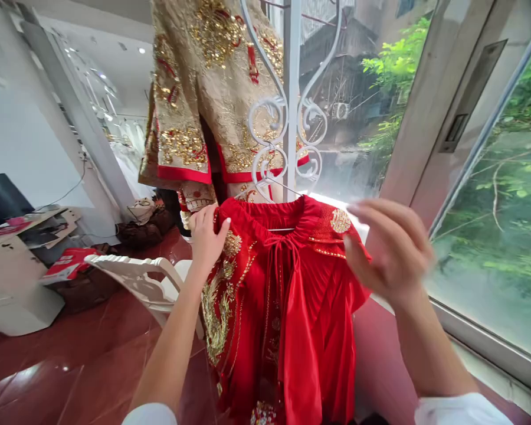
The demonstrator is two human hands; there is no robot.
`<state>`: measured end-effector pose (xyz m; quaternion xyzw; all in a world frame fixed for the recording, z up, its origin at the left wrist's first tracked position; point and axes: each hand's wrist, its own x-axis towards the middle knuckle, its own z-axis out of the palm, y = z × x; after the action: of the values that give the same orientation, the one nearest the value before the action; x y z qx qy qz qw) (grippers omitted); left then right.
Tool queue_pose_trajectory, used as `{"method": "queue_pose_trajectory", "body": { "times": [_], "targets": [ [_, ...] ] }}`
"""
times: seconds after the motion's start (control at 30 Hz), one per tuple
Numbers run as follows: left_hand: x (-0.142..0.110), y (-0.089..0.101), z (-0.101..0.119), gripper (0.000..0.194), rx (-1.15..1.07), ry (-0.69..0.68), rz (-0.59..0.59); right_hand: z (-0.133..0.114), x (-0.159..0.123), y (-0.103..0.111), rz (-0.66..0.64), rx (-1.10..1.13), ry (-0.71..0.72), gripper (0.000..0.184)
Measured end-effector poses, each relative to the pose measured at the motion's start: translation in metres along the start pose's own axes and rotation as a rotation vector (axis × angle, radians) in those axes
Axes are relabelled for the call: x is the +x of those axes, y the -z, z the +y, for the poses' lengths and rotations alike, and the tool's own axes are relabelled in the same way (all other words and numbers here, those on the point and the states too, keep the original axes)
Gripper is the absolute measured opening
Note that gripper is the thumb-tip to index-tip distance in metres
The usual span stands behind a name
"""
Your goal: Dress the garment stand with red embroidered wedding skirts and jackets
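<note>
A red garment [292, 319] with gold embroidery hangs from a hanger on a white ornate metal rack [291, 118]. My left hand [206, 239] grips the garment's left shoulder, thumb pressed on the fabric. My right hand [389, 251] is at the right shoulder, fingers partly curled and blurred by motion, touching or just off the cloth. Above hangs a gold and red embroidered jacket [203, 100].
A white chair [141, 280] stands to the left on the glossy red floor [71, 354]. A white cabinet with papers [13, 265] sits far left. A large window [491, 236] with a sill runs along the right.
</note>
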<state>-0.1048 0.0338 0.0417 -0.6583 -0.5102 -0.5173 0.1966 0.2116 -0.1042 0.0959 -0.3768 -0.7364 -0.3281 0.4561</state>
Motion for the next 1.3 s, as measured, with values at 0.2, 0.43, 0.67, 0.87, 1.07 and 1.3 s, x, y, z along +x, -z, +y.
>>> {"method": "queue_pose_trajectory", "body": {
  "times": [0.2, 0.43, 0.67, 0.87, 1.07, 1.3],
  "targets": [
    [0.016, -0.003, -0.007, 0.033, 0.041, 0.010, -0.114, 0.088, 0.004, -0.124, -0.247, 0.185, -0.228, 0.035],
    [0.067, 0.035, -0.030, 0.017, -0.431, 0.243, -0.522, 0.121, 0.025, -0.123, -0.300, 0.565, -0.523, 0.038],
    [0.072, 0.028, -0.062, 0.035, -0.853, 0.593, -0.791, 0.138, 0.042, -0.118, -0.883, 1.040, -0.908, 0.050],
    [0.003, 0.028, -0.069, 0.045, -0.306, 0.424, -0.288, 0.138, 0.022, -0.114, -0.684, 0.965, -0.744, 0.046],
    [-0.040, 0.033, -0.070, 0.047, -0.389, 0.389, -0.297, 0.124, 0.013, -0.121, -0.451, 0.813, -0.737, 0.046],
    [0.014, 0.092, -0.112, 0.056, -0.516, 0.374, -0.528, 0.125, 0.015, -0.131, -0.432, 1.014, -0.765, 0.044]
  ]
}}
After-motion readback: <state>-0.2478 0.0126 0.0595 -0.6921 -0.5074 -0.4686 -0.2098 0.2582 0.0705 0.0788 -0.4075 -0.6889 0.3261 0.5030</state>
